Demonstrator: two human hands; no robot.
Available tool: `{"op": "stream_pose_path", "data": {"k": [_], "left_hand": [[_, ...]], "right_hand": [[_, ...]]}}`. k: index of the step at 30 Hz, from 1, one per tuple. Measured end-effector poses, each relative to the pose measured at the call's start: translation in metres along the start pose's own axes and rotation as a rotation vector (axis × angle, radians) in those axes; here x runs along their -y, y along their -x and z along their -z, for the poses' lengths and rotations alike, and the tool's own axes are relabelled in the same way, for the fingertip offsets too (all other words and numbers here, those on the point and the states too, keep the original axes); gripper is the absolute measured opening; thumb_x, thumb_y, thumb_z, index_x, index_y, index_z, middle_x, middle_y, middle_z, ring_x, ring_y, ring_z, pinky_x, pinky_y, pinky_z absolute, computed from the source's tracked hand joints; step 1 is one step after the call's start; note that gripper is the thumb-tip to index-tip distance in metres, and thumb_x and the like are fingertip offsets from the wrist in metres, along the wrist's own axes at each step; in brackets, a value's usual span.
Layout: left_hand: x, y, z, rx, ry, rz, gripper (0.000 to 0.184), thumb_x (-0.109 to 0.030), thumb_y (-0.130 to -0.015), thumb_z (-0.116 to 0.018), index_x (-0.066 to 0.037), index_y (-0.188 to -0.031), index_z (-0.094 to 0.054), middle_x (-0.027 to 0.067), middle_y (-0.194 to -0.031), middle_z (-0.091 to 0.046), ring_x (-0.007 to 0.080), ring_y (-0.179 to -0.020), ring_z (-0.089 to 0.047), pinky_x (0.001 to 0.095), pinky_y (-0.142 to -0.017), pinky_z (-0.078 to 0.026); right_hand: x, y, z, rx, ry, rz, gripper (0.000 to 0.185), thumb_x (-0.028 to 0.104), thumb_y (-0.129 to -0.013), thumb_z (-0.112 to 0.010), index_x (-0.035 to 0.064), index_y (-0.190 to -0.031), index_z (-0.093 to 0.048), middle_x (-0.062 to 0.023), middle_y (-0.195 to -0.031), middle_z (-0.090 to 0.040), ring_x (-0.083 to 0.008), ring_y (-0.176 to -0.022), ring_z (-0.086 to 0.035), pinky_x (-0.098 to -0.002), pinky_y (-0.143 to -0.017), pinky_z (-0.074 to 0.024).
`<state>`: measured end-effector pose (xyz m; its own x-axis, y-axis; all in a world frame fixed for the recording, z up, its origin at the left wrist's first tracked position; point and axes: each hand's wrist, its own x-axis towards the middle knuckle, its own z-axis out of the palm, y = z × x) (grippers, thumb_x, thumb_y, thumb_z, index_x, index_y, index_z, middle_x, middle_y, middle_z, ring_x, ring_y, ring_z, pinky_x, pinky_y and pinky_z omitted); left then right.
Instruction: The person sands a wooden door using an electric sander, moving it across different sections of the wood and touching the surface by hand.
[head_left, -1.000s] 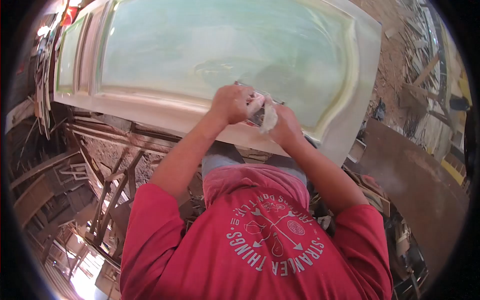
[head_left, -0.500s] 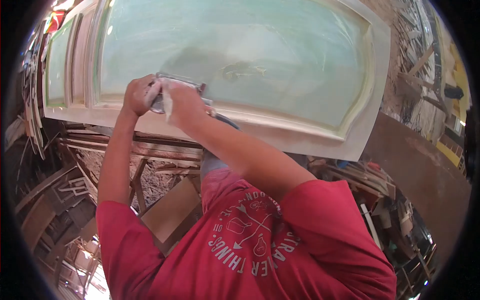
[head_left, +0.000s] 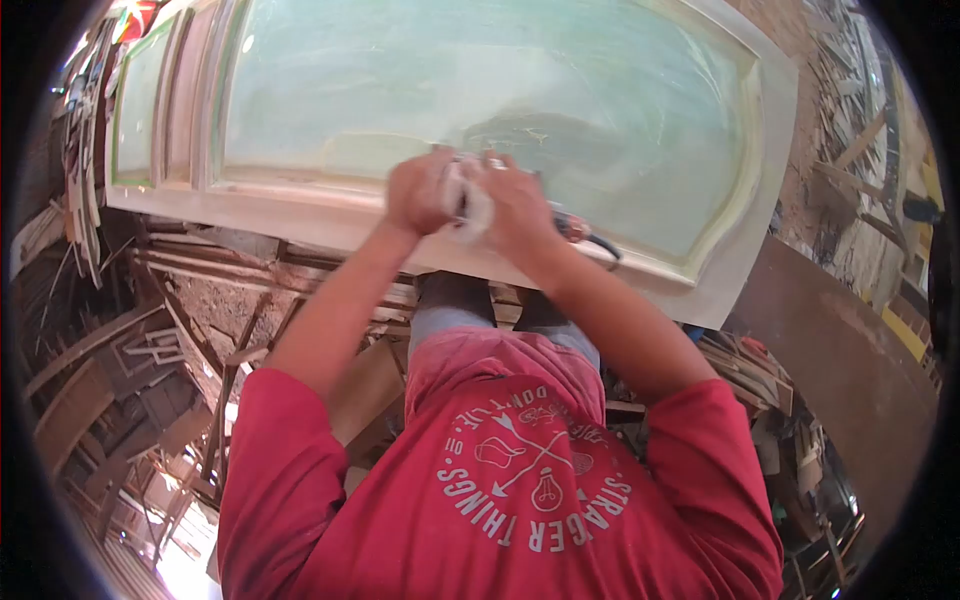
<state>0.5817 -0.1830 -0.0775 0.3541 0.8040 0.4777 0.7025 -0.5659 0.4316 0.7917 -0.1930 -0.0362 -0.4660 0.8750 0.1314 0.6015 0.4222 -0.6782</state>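
Note:
A large wooden door [head_left: 400, 85] with a pale green, dust-smeared panel and raised moulding lies before me. Both hands are closed on a power sander [head_left: 558, 215] at the panel's near edge. My left hand [head_left: 420, 190] wraps around its left side, and my right hand [head_left: 515, 205] presses over its top and right side. Something whitish shows between the hands, blurred by motion. The sander's dark cord [head_left: 603, 246] trails off to the right. My hands hide most of the tool and its contact with the door. Yellowish patches [head_left: 535, 133] mark the panel just beyond.
Below the door's near edge lie long wooden strips [head_left: 270, 265] and scraps. Wooden frames and offcuts [head_left: 150, 360] are heaped at lower left. A brown board [head_left: 840, 330] leans at the right, with a pile of wood pieces [head_left: 745, 370] beside it.
Both hands and the sander have moved right along the door's near edge. The view has shifted slightly, and my right arm is bent closer to my side.

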Motion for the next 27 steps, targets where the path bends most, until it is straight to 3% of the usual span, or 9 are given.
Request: {"op": "stream_pose_path", "data": {"k": [2, 4, 8, 13, 18, 27], "left_hand": [[-0.05, -0.012, -0.025, -0.065, 0.027, 0.113, 0.022, -0.012, -0.097, -0.066, 0.005, -0.11, -0.071, 0.0234, -0.092, -0.077, 0.0433, -0.077, -0.074, 0.0501, -0.071, -0.063], [-0.101, -0.042, -0.023, 0.11, 0.244, 0.416, 0.028, -0.019, -0.096, -0.065, 0.003, -0.109, -0.074, 0.0217, -0.087, -0.076, 0.0426, -0.076, -0.074, 0.0502, -0.071, -0.062], [-0.154, -0.066, -0.058, 0.109, 0.313, 0.532, 0.025, -0.031, -0.091, -0.06, -0.008, -0.086, -0.07, 0.0208, -0.078, -0.073, 0.0418, -0.072, -0.072, 0.053, -0.068, -0.058], [-0.185, -0.075, -0.086, 0.15, 0.362, 0.617, 0.024, -0.03, -0.089, -0.059, -0.008, -0.083, -0.068, 0.0219, -0.072, -0.07, 0.0432, -0.072, -0.072, 0.0542, -0.072, -0.058], [-0.149, -0.058, -0.052, 0.066, 0.422, 0.648, 0.023, -0.028, -0.089, -0.058, -0.008, -0.083, -0.067, 0.0229, -0.075, -0.071, 0.0438, -0.073, -0.072, 0.0542, -0.076, -0.058], [0.001, -0.006, 0.053, -0.041, 0.355, 0.728, 0.02, -0.025, -0.09, -0.059, -0.008, -0.084, -0.068, 0.0212, -0.079, -0.073, 0.043, -0.075, -0.072, 0.0556, -0.07, -0.057]], "right_hand": [[-0.02, 0.027, 0.039, 0.142, 0.043, -0.045, 0.096, 0.035, -0.064, -0.096, 0.0063, -0.149, -0.061, -0.0212, -0.147, -0.061, -0.0392, -0.14, -0.056, -0.0493, -0.111, -0.0503], [-0.02, 0.034, 0.083, 0.36, 0.113, -0.188, 0.097, 0.039, -0.066, -0.094, 0.0077, -0.151, -0.059, -0.0229, -0.148, -0.06, -0.0396, -0.139, -0.056, -0.05, -0.111, -0.0506], [-0.044, 0.059, 0.128, 0.399, 0.255, -0.167, 0.089, 0.042, -0.066, -0.092, 0.0082, -0.143, -0.063, -0.0191, -0.139, -0.063, -0.0363, -0.132, -0.059, -0.0489, -0.108, -0.0531], [-0.05, 0.057, 0.157, 0.607, 0.358, -0.219, 0.081, 0.039, -0.063, -0.091, 0.0097, -0.133, -0.064, -0.0143, -0.127, -0.064, -0.0344, -0.123, -0.062, -0.0487, -0.102, -0.0557], [-0.027, 0.033, 0.122, 0.563, 0.288, -0.215, 0.081, 0.038, -0.061, -0.091, 0.0098, -0.131, -0.064, -0.0144, -0.125, -0.063, -0.036, -0.123, -0.062, -0.0494, -0.1, -0.0559], [0.072, -0.102, 0.005, 0.682, 0.337, -0.127, 0.073, 0.036, -0.067, -0.088, 0.0077, -0.129, -0.064, -0.0143, -0.124, -0.064, -0.0356, -0.125, -0.061, -0.0485, -0.101, -0.0561]]}}
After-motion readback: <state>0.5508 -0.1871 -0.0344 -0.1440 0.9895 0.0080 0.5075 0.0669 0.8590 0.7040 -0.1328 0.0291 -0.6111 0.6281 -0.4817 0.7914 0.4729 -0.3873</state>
